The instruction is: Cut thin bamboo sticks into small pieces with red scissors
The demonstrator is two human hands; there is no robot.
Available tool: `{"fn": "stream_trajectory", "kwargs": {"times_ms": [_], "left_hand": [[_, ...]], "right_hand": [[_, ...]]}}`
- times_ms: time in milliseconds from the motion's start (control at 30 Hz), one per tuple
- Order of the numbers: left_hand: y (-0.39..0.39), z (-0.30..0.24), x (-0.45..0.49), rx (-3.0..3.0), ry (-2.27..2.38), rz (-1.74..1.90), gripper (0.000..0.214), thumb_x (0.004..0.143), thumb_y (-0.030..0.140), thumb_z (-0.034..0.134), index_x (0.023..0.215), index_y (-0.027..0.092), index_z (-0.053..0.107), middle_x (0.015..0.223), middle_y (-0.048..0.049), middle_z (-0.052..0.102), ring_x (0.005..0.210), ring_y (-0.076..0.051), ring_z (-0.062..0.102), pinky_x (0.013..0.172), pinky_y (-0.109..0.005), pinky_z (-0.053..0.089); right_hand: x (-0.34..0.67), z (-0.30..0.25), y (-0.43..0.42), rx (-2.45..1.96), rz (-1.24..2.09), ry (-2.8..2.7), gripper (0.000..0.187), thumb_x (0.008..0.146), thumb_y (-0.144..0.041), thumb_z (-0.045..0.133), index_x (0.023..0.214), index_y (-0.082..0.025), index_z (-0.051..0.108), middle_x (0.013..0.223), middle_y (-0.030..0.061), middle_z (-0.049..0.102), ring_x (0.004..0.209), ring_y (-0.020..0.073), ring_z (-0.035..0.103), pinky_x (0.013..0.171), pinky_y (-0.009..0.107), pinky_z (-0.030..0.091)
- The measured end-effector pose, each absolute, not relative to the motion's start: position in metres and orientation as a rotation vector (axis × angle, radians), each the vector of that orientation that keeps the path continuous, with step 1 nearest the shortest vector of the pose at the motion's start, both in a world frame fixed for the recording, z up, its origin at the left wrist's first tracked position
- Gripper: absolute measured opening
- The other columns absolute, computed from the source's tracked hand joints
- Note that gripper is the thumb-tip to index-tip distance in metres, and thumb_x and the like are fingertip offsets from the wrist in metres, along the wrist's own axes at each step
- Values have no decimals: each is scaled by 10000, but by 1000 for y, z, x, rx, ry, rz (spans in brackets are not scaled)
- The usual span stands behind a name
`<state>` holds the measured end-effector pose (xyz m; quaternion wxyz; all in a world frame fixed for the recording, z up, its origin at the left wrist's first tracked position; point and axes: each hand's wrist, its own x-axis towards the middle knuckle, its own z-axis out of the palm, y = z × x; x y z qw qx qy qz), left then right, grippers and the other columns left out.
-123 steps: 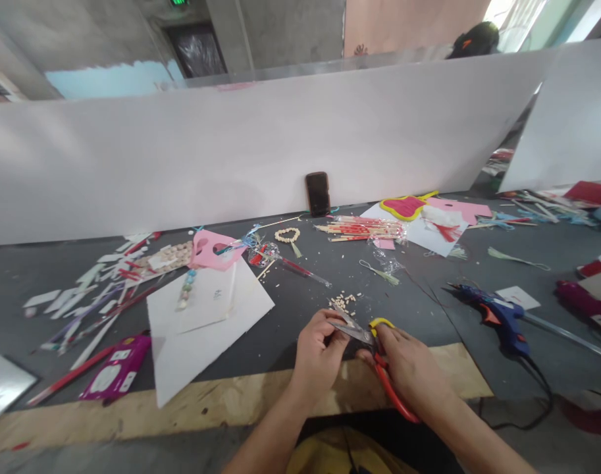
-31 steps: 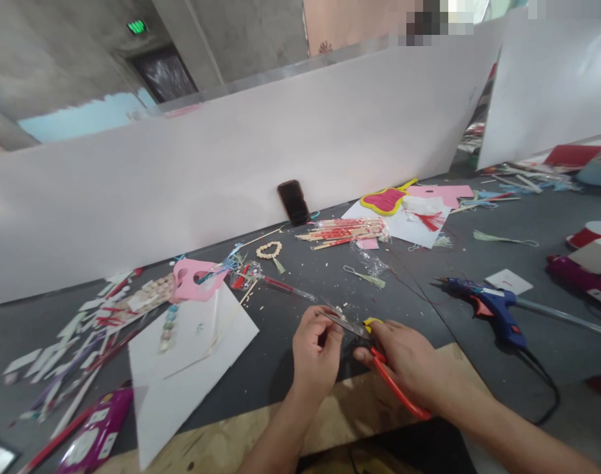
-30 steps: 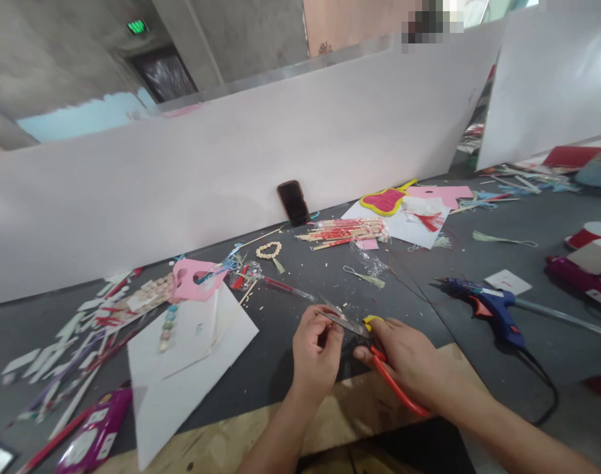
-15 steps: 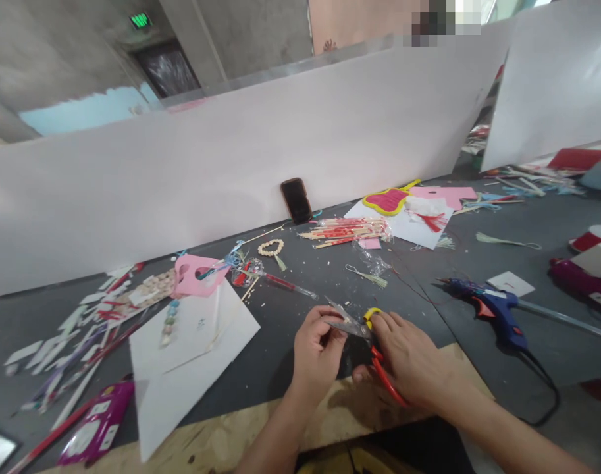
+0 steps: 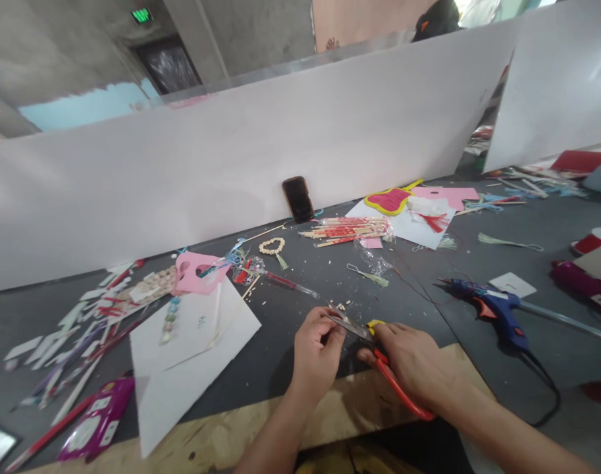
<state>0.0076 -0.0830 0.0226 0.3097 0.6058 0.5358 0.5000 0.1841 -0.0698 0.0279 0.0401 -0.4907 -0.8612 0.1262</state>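
My right hand (image 5: 411, 355) grips a pair of scissors (image 5: 353, 326) with one red and one yellow handle. The blades are closed together and point left, their tips at the fingers of my left hand (image 5: 317, 345). That hand is pinched shut, thumb against fingertips; whatever lies between them is too small or hidden to name. Small pale bits (image 5: 340, 306) lie on the dark table just beyond the blades. A thin red-filled plastic sleeve (image 5: 290, 284) stretches across the table past my left hand.
To the right lies a blue glue gun (image 5: 500, 309) with its cord. White paper sheets (image 5: 156, 401) and a pink card (image 5: 196, 271) are at left. A phone (image 5: 297, 199) leans on the white divider (image 5: 206, 171). Bundled sticks (image 5: 349, 228), a heart-shaped bead ring (image 5: 271, 246) and a tassel (image 5: 372, 275) lie ahead.
The scissor blades have gone from spread apart to closed, and the red handle has swung down and right. My left hand stays in nearly the same place.
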Motion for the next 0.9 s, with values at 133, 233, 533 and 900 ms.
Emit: {"fn": "stream_trajectory", "kwargs": {"times_ms": [133, 233, 533, 900], "left_hand": [[-81, 20, 9, 1573, 1417, 1343, 207, 820, 167, 522, 628, 159, 600, 844, -61, 610, 848, -172, 586, 730, -253, 453], [-81, 17, 10, 1491, 1414, 1365, 120, 819, 188, 539, 726, 161, 609, 889, -54, 605, 752, -141, 578, 641, -228, 451], [-85, 18, 9, 1435, 1317, 1460, 84, 792, 156, 575, 762, 171, 651, 912, -53, 602, 836, -159, 596, 721, -253, 461], [-85, 23, 7, 1431, 1357, 1395, 132, 807, 170, 554, 724, 152, 654, 878, -68, 617, 803, -167, 599, 687, -260, 462]], "right_hand": [[184, 31, -70, -1535, 466, -2607, 299, 901, -443, 404, 903, -179, 544, 862, 103, 668, 812, 255, 637, 683, 351, 461], [186, 30, -70, -1528, 383, -2576, 291, 881, -425, 443, 963, -165, 543, 957, 131, 654, 898, 268, 618, 741, 376, 466], [189, 16, -70, -1413, 182, -2610, 387, 749, -358, 564, 1047, -114, 523, 1017, 154, 612, 947, 292, 559, 791, 402, 462], [184, 26, -71, -1454, 235, -2594, 215, 867, -364, 466, 912, -164, 528, 897, 123, 654, 859, 264, 617, 707, 354, 459]]}}
